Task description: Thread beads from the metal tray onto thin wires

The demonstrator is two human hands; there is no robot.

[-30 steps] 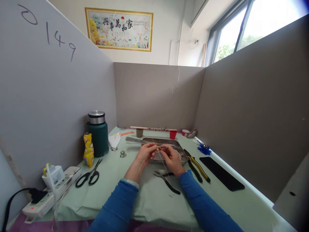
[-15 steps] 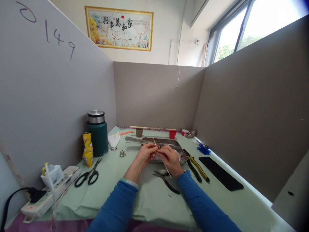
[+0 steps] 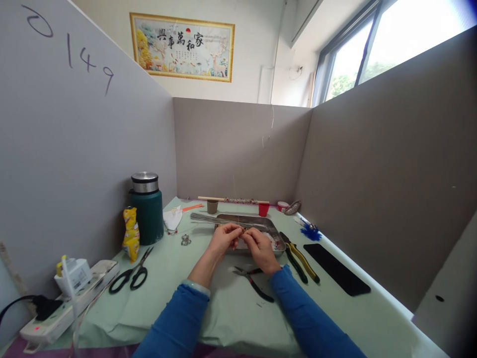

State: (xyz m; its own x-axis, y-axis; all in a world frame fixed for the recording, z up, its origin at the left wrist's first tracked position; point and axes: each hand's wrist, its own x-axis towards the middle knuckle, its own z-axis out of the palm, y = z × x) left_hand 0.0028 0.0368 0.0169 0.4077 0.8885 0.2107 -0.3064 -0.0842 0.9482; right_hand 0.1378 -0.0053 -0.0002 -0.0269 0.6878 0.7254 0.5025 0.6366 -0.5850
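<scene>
My left hand and my right hand meet fingertip to fingertip over the front of a metal tray. Both are closed in a pinch on a small reddish-brown beaded piece, mostly hidden by the fingers. A thin wire rises faintly above them. Long thin wires lie across the tray's left rim. Below my hands, small pliers with red and black handles rest on the green cloth.
Yellow-black pliers and a black strip lie to the right. Scissors, a green flask, a yellow packet and a power strip stand or lie left. A red cup and brown cup are behind.
The white stick-like line that slanted through my fingers no longer shows that way; only a faint thin wire points up. The whole view has shifted slightly, and my hands stay together.
</scene>
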